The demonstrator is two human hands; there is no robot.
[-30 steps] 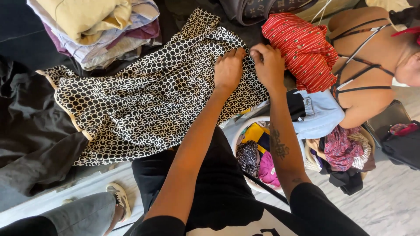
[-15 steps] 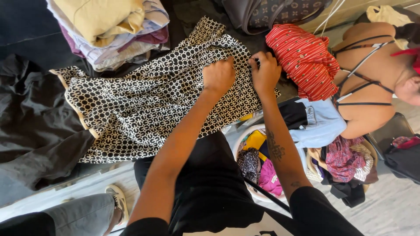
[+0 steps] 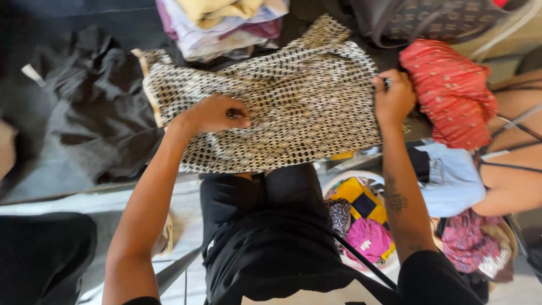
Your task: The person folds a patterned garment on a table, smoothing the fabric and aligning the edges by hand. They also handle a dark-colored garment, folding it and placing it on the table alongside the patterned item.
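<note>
Left hand (image 3: 217,114) fingers pinching patterned garment (image 3: 282,113), right hand (image 3: 393,100) fingers gripping its edge

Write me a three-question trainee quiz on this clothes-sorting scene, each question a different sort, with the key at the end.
1. True or false: both hands are on the black-and-white patterned garment.
2. Multiple choice: what lies just right of the right hand? A) a red patterned cloth B) a green towel C) a pair of shoes
3. Fill in: the stack of folded clothes sits at the ______ edge of the picture, beyond the patterned garment.

Key
1. True: the left hand presses on its middle, and the right hand grips its right edge.
2. A, the red patterned cloth.
3. Top.
</note>
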